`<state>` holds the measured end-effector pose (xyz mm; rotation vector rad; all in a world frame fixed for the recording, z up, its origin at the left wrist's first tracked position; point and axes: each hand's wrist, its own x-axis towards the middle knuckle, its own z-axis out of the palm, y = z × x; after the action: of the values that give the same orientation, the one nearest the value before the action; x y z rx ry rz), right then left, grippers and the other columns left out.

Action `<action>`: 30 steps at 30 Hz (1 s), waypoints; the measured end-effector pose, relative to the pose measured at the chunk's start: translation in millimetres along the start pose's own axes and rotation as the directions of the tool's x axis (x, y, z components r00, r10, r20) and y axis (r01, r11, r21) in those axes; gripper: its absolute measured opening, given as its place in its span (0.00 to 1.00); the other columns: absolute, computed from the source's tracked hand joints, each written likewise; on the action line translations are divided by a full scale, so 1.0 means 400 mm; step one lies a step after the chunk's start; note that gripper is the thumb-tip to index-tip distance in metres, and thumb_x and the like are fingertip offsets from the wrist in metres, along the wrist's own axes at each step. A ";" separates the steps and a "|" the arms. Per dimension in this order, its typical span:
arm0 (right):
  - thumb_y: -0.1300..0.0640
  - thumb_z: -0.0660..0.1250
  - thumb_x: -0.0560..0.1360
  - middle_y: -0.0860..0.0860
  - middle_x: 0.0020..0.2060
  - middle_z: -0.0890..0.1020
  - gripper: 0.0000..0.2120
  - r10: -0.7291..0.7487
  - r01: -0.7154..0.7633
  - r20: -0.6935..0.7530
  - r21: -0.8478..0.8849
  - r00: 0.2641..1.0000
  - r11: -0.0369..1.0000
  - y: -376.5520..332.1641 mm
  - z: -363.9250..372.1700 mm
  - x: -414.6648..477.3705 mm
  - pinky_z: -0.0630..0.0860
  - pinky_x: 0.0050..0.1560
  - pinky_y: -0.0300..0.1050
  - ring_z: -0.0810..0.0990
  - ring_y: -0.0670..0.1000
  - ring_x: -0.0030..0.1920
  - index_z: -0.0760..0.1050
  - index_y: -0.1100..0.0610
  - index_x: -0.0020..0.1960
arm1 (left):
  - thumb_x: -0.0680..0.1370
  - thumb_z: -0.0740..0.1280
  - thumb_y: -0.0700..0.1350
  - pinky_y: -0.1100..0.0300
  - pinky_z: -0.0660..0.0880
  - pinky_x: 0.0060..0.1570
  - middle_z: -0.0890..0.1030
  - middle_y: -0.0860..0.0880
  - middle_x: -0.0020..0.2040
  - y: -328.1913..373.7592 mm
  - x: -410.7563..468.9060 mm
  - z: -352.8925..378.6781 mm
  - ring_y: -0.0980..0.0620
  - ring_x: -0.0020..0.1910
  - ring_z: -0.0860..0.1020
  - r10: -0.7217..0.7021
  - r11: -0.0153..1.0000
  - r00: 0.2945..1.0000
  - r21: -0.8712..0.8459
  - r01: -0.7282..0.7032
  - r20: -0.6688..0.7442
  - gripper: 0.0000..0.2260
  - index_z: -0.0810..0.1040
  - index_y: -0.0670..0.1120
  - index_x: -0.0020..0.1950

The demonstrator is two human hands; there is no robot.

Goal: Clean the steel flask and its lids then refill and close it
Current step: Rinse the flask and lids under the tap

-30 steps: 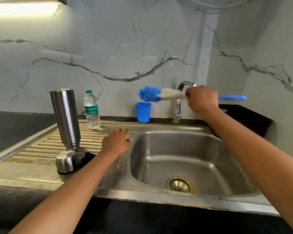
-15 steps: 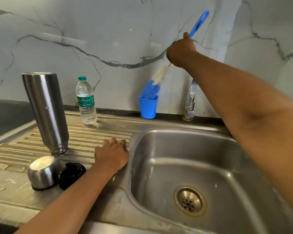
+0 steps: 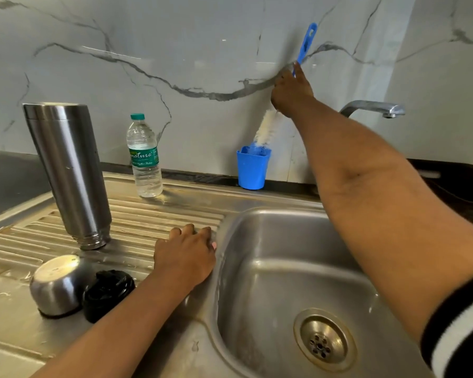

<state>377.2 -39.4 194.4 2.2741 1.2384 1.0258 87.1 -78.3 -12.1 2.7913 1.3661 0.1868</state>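
The brush (image 3: 266, 126) is gripped by its handle in the right hand (image 3: 291, 91), fingers curled round it, and its blue tip is dipped in the cup (image 3: 253, 167), likely so it can be left there. The left hand (image 3: 187, 255) is laid open, palm down, on the rack (image 3: 161, 211) by the sink (image 3: 271, 282), holding nothing, maybe to lean on. The flask (image 3: 67, 173) is stood upside down on the rack, likely so water can drip out. The steel lid (image 3: 59, 285) and black lid (image 3: 108, 294) are set in front of it, touching. A bottle (image 3: 145, 156) is kept near, likely for the refill

water bottle (image 3: 144, 155), green label reads "nature"
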 end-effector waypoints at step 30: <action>0.58 0.62 0.79 0.60 0.63 0.74 0.24 0.630 -0.627 0.432 0.771 0.646 0.115 -0.129 0.296 -0.389 0.75 0.56 0.51 0.76 0.60 0.60 0.59 0.61 0.72 | 0.82 0.48 0.55 0.51 0.66 0.62 0.65 0.51 0.71 0.011 -0.011 -0.014 0.48 0.69 0.64 -0.001 1.000 1.000 -0.012 0.002 0.020 0.19 0.62 0.55 0.73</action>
<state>379.8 -136.4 16.9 3.9267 0.7878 0.5417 87.3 -84.5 -6.6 2.7743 1.3581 0.1661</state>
